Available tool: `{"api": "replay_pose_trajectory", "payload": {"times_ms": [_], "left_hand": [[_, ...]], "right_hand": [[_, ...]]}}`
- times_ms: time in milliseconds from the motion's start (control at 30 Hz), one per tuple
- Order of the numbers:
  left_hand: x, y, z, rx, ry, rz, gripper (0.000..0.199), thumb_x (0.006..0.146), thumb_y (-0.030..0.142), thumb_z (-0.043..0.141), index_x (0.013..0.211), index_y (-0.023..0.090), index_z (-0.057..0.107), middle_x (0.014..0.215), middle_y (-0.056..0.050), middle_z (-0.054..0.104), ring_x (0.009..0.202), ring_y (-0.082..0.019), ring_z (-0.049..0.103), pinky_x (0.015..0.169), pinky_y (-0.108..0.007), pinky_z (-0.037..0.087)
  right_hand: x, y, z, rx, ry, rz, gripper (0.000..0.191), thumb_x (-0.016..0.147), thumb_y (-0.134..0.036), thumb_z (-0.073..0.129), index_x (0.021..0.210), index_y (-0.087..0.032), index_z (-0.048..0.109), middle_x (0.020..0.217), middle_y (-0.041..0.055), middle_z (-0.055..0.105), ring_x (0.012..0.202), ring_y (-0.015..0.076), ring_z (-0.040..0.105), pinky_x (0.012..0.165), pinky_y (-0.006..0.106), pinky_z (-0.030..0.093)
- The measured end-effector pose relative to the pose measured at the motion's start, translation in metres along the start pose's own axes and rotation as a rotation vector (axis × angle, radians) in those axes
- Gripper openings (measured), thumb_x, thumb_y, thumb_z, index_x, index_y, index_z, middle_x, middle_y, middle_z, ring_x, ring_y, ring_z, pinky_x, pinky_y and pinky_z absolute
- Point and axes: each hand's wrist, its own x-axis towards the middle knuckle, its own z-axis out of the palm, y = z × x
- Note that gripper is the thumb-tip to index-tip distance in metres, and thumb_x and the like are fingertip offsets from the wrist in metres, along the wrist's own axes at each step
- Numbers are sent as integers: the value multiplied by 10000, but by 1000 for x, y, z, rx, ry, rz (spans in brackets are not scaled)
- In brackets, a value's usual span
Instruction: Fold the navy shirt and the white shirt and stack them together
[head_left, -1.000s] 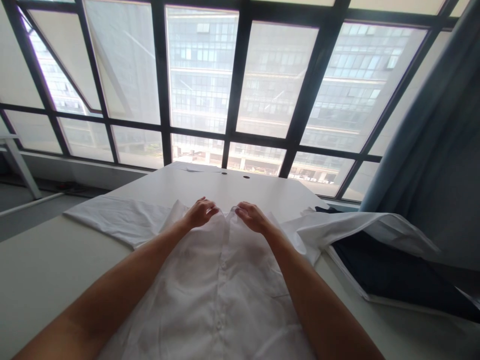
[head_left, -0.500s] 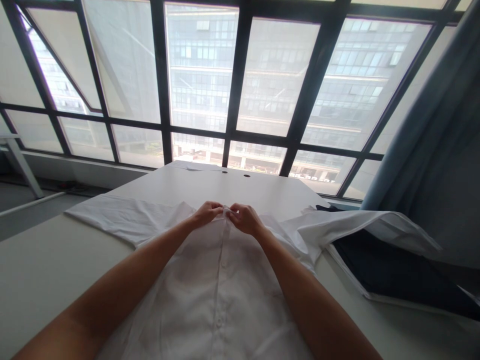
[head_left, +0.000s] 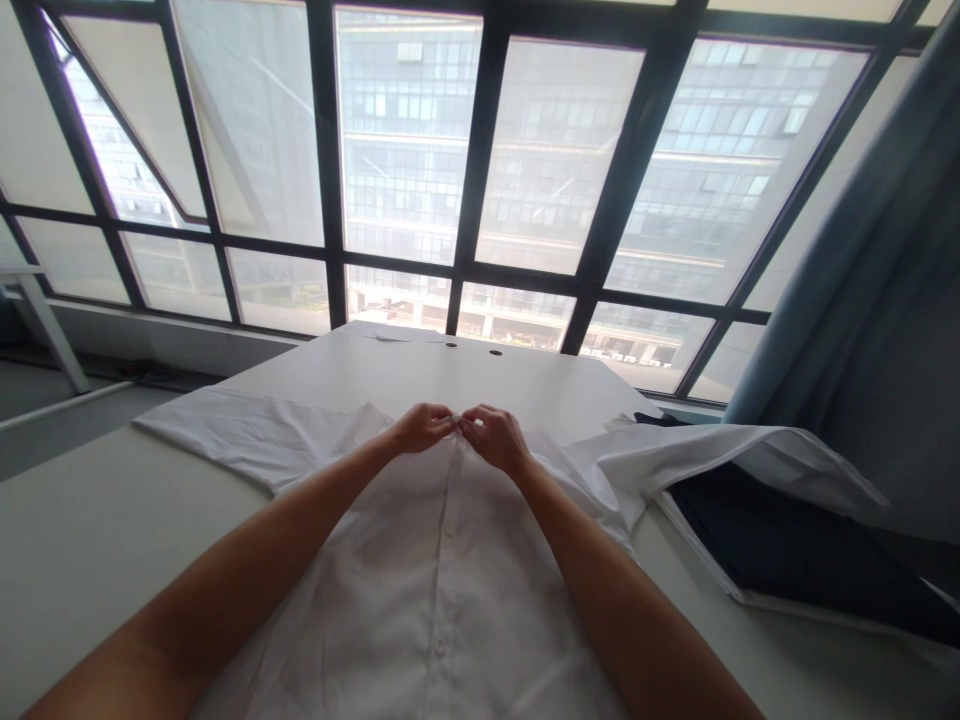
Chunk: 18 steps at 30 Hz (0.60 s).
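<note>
left hand (head_left: 426,428) and right hand (head_left: 495,436) have drawn together, grip pinching the white shirt (head_left: 382,590).

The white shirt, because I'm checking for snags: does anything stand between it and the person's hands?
Nothing visible does. The left hand and right hand meet at the neck end of the white shirt, both touching it. The dark fabric lies off to the right, partly under a sleeve, away from both hands.

Both arms (head_left: 289,535) stretch forward and inward, the left hand (head_left: 421,429) and right hand (head_left: 496,436) (each pinching) nearly meeting.
</note>
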Motion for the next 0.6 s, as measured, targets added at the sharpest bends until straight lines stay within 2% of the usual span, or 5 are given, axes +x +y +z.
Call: {"api": "replay_pose_trajectory", "payload": {"times_ms": [200, 367, 500, 600], "left_hand": [[-2, 1, 3, 136, 16, 81, 299, 897, 383, 509, 788, 155, 669, 651, 9, 610, 622, -135, 523, 610, -248, 427], [-2, -4, 1, 181, 4, 127, 282, 902, 347, 492, 706, 166, 581, 628, 22, 532, 598, -120, 475, 589, -246, 380], [-1, -5, 1, 190, -18, 159, 258, 904, 327, 488, 713, 170, 562, 647, 21, 511, 614, -122, 460, 597, -249, 371], [-1, -4, 1, 184, -34, 191, 247, 911, 320, 485, 739, 169, 576, 676, 8, 529, 639, -130, 472, 608, -252, 385]], "right_hand": [[1, -2, -6, -6, -48, -12, 133, 980, -198, 602, 996, -205, 734, 973, 56, 712, 804, 215, 656, 728, 265, 446], [3, 3, -1, 86, -75, -21, 136, 947, -193, 573, 948, -185, 709, 910, 55, 688, 750, 199, 620, 708, 265, 434], [4, 15, 10, 413, -138, 175, 198, 898, -324, 547, 891, -159, 657, 682, -1, 585, 598, 169, 525, 572, 247, 385], [5, 22, 15, 604, -197, 274, 292, 834, -435, 541, 859, -156, 625, 609, -34, 505, 534, 148, 445, 514, 240, 337]]}}
